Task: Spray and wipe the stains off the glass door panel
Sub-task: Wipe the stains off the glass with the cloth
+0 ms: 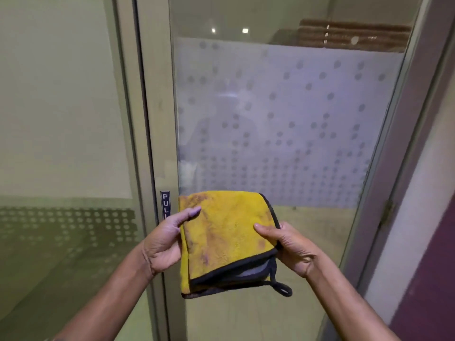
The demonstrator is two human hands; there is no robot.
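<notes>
Holding a folded yellow cloth (226,239) between them, the left hand (165,242) and right hand (293,249) each gripped one side edge, thumbs on top. The cloth, brown-smudged and black-trimmed, hung in front of the glass door panel (283,119), beside a "PULL" sticker (165,205).

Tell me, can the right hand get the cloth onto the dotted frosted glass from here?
Probably yes: the right hand grips the yellow cloth just below the frosted glass panel, with nothing between them.

Beige wall (61,94) left, purple wall (428,267) right (dim light).
</notes>
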